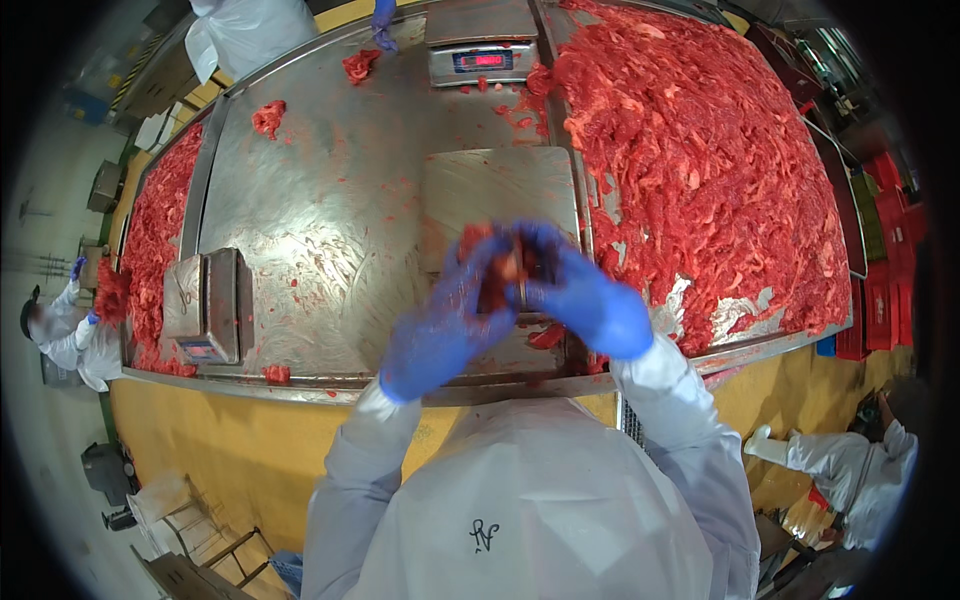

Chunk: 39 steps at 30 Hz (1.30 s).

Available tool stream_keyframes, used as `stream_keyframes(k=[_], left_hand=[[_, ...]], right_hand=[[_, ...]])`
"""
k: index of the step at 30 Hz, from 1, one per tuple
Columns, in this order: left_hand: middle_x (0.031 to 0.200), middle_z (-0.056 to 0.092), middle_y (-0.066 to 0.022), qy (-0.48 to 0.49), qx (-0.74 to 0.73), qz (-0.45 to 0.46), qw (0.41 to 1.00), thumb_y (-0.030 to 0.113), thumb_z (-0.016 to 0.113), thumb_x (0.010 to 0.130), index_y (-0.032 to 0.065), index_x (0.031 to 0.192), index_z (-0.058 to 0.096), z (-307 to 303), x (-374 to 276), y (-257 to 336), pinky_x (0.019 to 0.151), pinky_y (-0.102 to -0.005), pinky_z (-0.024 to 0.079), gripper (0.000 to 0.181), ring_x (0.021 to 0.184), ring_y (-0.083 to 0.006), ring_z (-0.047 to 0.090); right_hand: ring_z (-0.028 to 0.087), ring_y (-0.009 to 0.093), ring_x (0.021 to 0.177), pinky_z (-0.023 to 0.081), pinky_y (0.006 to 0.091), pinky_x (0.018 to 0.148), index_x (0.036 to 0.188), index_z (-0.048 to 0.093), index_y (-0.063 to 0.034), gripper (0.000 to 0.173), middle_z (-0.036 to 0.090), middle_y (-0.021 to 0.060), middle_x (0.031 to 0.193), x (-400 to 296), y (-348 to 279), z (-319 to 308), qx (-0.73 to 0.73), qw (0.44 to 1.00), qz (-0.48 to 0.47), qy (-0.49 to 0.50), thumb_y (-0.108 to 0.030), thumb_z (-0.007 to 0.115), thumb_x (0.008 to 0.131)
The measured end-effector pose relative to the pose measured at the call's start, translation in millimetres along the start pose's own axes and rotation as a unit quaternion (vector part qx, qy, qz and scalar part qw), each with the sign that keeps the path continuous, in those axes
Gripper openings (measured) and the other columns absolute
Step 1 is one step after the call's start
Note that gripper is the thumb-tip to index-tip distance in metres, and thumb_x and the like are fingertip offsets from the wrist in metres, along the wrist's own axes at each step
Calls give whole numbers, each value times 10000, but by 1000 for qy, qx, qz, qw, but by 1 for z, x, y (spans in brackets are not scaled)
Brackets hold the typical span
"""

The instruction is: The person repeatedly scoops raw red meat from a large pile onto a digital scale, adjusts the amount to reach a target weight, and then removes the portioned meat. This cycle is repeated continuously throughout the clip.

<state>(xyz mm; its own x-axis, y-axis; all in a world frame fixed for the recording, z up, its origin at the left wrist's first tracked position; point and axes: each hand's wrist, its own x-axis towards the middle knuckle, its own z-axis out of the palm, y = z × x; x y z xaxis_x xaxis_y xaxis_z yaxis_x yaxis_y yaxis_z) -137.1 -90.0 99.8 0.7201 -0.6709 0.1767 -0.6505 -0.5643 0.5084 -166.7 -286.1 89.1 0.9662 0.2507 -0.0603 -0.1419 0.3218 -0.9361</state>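
Observation:
My left hand (454, 322), in a blue glove, holds a piece of raw red meat (501, 279) above the near part of the steel table (322, 187). My right hand (596, 304), gloved the same way, is curled around the meat from the other side. Motion blur hides how the fingertips meet it. Just beyond and below both hands lies the flat steel platform of a weighing scale (499, 176); its front part is covered by the hands. Small meat scraps (546, 337) lie near my right wrist.
A large spread of raw meat (705, 172) covers the right side. Another digital scale (482, 45) stands at the far edge, beside a co-worker's gloved hand (384, 30). A third scale (202, 304) sits left, near more meat (154, 232) and another person (67, 330).

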Motion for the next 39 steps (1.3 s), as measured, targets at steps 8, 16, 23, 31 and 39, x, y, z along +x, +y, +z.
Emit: stream_keyframes(k=[8, 16, 23, 31, 39], left_hand=[[1262, 588, -136, 118, -200, -217, 948, 192, 595, 930, 67, 1308, 569, -9, -5, -51, 953, -350, 494, 399, 1134, -244, 610], [1009, 644, -107, 44, -165, -218, 961, 157, 613, 913, 69, 1106, 630, 4, -6, -86, 853, -348, 487, 213, 935, -267, 614], [1247, 619, -92, 3, -420, -140, 897, 147, 508, 979, 36, 1274, 569, 55, 84, -97, 1008, -323, 440, 321, 1143, -220, 584], [1388, 514, -133, 151, -298, -102, 937, 159, 602, 953, 54, 1326, 556, 27, 49, -64, 1107, -404, 377, 390, 1312, -293, 460], [1265, 559, -139, 29, 12, 105, 994, 170, 678, 840, 73, 1087, 616, 50, 77, -35, 1027, -401, 442, 272, 1207, -347, 507]], right_hand=[[508, 226, 1265, 360, 364, 1096, 1404, 409, 6, 562, 540, 128, 1340, -47, -18, -74, -38, 963, -60, 260, -135, 637, 909], [575, 154, 1100, 407, 309, 1004, 1230, 553, -39, 350, 627, 46, 1107, -96, 6, -97, -49, 936, 54, 344, -158, 649, 916], [563, 132, 1106, 402, 295, 1014, 1248, 561, -29, 348, 623, 41, 1132, -58, 30, -74, -59, 973, 56, 218, -171, 639, 940], [604, 181, 1004, 468, 351, 942, 1228, 575, -1, 490, 622, 75, 1065, -106, 31, -62, 53, 977, 173, 116, -405, 597, 951], [612, 139, 838, 506, 299, 817, 1021, 626, -54, 356, 608, 18, 869, -48, 36, -55, 105, 965, 203, 126, -391, 685, 921]])
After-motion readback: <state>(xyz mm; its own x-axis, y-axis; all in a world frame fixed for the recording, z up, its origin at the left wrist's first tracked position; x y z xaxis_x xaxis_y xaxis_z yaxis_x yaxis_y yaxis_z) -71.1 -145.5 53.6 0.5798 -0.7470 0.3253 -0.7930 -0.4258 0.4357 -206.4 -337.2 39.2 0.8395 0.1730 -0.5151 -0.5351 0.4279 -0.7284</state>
